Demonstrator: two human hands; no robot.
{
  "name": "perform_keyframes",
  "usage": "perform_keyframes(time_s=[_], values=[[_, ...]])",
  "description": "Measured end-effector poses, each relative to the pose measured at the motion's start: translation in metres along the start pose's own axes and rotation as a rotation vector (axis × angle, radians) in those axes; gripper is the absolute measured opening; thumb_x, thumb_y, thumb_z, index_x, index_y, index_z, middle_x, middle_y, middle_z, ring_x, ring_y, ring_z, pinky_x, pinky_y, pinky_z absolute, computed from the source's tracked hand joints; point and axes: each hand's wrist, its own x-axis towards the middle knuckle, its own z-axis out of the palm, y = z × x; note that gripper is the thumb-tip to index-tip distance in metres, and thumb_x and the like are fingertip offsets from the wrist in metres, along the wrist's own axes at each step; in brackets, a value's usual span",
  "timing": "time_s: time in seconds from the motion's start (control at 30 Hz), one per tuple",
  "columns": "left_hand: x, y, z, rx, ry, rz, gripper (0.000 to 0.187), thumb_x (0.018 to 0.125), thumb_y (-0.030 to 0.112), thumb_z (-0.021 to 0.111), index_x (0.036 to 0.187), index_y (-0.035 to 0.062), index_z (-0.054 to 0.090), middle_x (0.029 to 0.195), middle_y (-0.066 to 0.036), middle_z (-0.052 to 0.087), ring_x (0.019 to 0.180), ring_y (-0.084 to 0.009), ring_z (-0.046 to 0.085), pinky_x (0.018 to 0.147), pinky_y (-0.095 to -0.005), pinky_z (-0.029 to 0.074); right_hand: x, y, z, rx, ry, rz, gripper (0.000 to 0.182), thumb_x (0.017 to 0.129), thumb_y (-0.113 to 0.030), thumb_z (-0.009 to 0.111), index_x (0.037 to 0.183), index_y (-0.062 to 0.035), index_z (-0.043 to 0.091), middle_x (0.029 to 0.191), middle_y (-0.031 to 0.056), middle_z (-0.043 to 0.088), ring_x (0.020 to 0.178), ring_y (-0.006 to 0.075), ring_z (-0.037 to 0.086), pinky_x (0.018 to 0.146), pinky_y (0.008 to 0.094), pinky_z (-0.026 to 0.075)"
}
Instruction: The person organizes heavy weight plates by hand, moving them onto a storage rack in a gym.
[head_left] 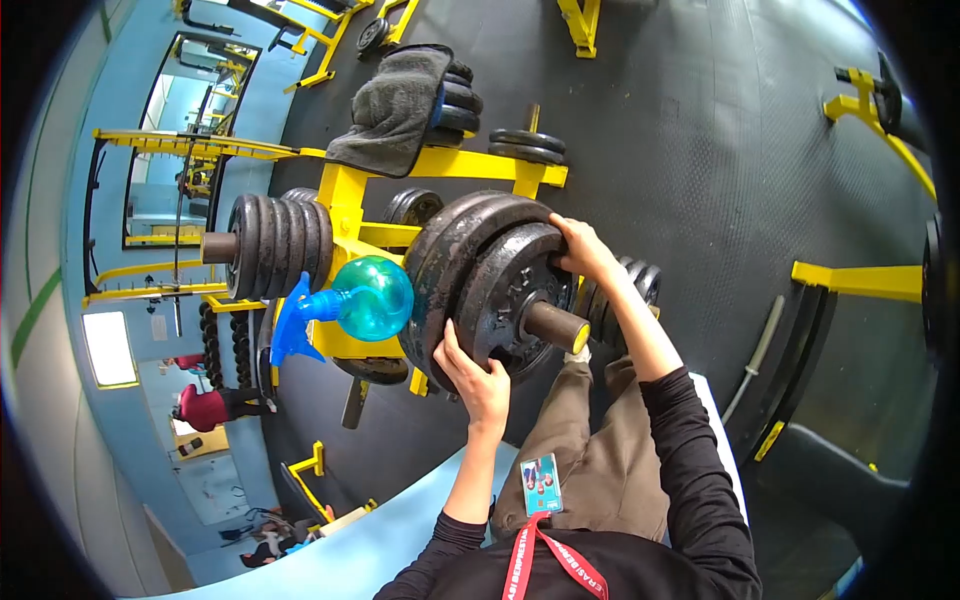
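Note:
A black weight plate (510, 285) sits on a metal peg (557, 325) of the yellow rack (345, 200), in front of a larger black plate (430, 255). My left hand (474, 382) grips the plate's lower left edge, fingers spread along the rim and thumb near its face. My right hand (583, 248) holds the upper right edge, its fingers bent over the rim. Just left of the plates is a blue-green spray bottle (375, 298) with a blue trigger head (298, 320). A dark grey towel (390, 110) hangs over plates at the rack's top.
More plates (280, 245) are stacked on the rack's left peg, and others (527, 146) at its upper right. A yellow-framed machine (860, 280) stands at the right. A person in a dark red top (203, 408) is at the far left. Black matting (700, 150) covers the floor.

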Motion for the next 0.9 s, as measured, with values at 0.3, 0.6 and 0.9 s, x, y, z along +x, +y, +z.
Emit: perform_keyframes(time_s=[0.3,0.6,0.9], values=[[-0.001,0.001,-0.019,-0.189,0.023,-0.103,0.067,0.061,-0.008,0.056,0.123,0.0008,0.030,0.113,-0.022,0.036,0.107,-0.0367,0.036,0.092,-0.0403,0.030,0.007,-0.022,-0.014,0.087,-0.004,-0.036,0.064,0.050,-0.003,0.068,0.110,0.0003,0.045,0.103,0.0192,0.052,0.098,0.0333,0.049,0.084,0.0348,0.040],[-0.046,0.000,-0.054,-0.361,0.070,-0.088,0.052,0.070,0.000,0.052,0.117,-0.0042,0.032,0.116,-0.023,0.035,0.108,-0.0362,0.036,0.092,-0.0403,0.031,0.004,-0.032,-0.012,0.058,-0.004,0.024,0.055,0.052,0.000,0.066,0.104,-0.0016,0.048,0.089,0.0182,0.058,0.086,0.0268,0.058,0.072,0.0325,0.046],[-0.047,-0.026,-0.054,-0.212,0.029,-0.101,0.045,0.072,0.008,0.056,0.113,-0.0014,0.042,0.094,-0.019,0.047,0.088,-0.0332,0.049,0.077,-0.0380,0.042,0.004,-0.007,-0.006,-0.056,0.017,-0.025,0.070,0.054,0.000,0.065,0.118,0.0016,0.039,0.076,0.0154,0.061,0.070,0.0147,0.058,0.068,0.0258,0.045]])
